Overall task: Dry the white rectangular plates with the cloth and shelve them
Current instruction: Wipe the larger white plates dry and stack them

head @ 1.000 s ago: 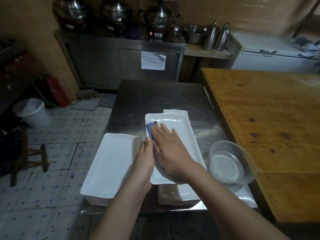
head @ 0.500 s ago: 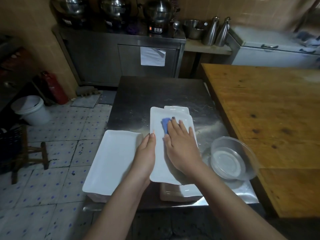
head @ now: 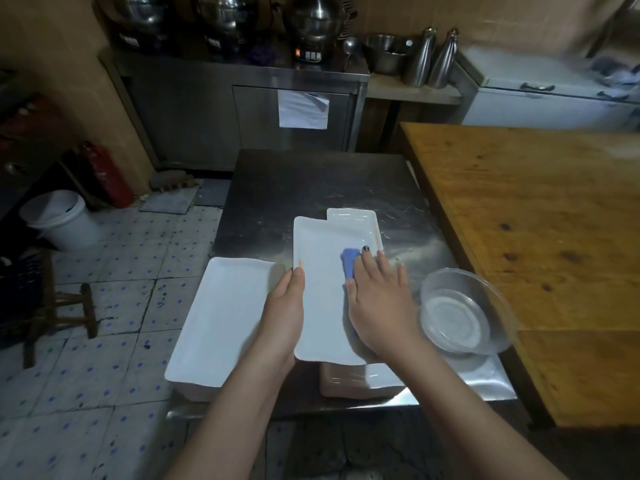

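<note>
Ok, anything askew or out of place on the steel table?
The top plate, under the cloth, sits offset leftward on its stack, so lower plates show at the far and near ends. The left stack reaches the left edge of the steel table, possibly overhanging.

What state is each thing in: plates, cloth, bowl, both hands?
Top white rectangular plate: face up, askew on a plate stack.
Blue cloth: pressed flat onto that plate.
Right hand: fingers flat on the cloth.
Left hand: fingers straight, steadying the plate's left edge.
Left stack of white plates: untouched, on the steel table.
Clear round bowl: upright, untouched.
</note>
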### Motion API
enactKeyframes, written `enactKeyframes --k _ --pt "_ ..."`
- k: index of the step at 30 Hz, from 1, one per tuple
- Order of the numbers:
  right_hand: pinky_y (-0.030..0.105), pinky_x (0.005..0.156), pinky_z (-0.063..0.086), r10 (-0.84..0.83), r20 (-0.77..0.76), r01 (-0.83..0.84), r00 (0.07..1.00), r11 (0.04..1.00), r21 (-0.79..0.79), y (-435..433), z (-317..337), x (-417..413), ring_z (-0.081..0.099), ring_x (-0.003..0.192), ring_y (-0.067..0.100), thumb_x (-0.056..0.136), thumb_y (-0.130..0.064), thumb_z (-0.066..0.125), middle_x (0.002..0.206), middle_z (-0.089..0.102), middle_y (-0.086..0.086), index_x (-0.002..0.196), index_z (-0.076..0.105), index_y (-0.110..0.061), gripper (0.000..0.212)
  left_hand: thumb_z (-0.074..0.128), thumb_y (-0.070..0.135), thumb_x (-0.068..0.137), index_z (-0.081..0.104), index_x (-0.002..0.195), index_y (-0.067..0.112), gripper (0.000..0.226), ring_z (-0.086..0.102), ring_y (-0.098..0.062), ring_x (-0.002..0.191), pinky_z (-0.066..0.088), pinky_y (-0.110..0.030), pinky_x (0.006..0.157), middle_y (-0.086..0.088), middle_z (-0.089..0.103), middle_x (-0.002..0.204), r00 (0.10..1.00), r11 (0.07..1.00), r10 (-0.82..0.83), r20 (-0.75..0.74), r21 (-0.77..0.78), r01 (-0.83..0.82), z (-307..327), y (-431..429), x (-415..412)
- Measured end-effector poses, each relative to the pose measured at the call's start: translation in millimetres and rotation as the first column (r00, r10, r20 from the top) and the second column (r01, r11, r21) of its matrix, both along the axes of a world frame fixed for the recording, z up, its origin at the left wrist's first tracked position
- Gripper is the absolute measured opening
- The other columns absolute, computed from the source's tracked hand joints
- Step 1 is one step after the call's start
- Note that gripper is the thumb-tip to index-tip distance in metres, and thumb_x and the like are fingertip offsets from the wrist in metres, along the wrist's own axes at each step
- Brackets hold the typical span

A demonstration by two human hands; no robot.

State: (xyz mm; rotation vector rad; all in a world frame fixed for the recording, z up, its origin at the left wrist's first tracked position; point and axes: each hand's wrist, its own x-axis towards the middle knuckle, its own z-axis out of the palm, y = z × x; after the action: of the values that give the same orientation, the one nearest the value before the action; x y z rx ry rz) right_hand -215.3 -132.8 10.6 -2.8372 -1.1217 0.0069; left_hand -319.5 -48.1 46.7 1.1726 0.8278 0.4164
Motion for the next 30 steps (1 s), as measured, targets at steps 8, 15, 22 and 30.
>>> enactKeyframes --k 8,15,22,30 --pt "0.041 0.117 -0.002 -0.09 0.055 0.089 0.994 0.995 0.036 8 11 20 -0.002 0.147 0.024 0.102 -0.033 0.014 0.16 0.003 0.003 0.151 0.01 -0.015 0.052 0.036 0.039 0.099 0.061 0.084 0.031 0.03 0.066 0.001 0.057 0.045 -0.012 0.041 0.02 0.069 0.065 1.0 0.999 -0.011 0.0 0.051 0.011 3 2 5" --pt "0.04 0.119 0.009 -0.057 -0.049 0.059 0.997 0.998 0.036 -2 -5 15 0.004 0.146 0.027 0.102 -0.029 0.02 0.16 0.003 0.006 0.15 0.01 -0.012 0.052 0.035 0.036 0.1 0.06 0.083 0.03 0.03 0.064 0.003 0.054 0.044 -0.011 0.04 0.022 0.067 0.061 1.0 0.999 -0.006 -0.006 0.039 0.006 -5 -4 5" --pt "0.035 0.112 0.025 0.014 -0.114 0.005 0.993 0.986 0.164 -17 -3 10 0.021 0.141 0.029 0.098 -0.024 0.04 0.156 0.015 0.012 0.147 0.019 -0.009 0.055 0.037 0.04 0.098 0.062 0.086 0.031 0.03 0.067 -0.002 0.057 0.046 -0.014 0.042 0.016 0.07 0.066 1.0 0.999 0.02 -0.012 0.048 -0.019 -4 1 11" --pt "0.038 0.117 0.007 -0.092 -0.055 0.099 0.994 0.987 0.123 -8 -11 17 0.004 0.146 0.026 0.102 -0.03 0.02 0.159 0.007 0.006 0.15 0.012 -0.013 0.051 0.033 0.035 0.1 0.061 0.085 0.028 0.033 0.065 0.003 0.056 0.044 -0.01 0.042 0.022 0.068 0.064 1.0 0.997 -0.023 -0.006 0.08 0.023 -9 -2 17"
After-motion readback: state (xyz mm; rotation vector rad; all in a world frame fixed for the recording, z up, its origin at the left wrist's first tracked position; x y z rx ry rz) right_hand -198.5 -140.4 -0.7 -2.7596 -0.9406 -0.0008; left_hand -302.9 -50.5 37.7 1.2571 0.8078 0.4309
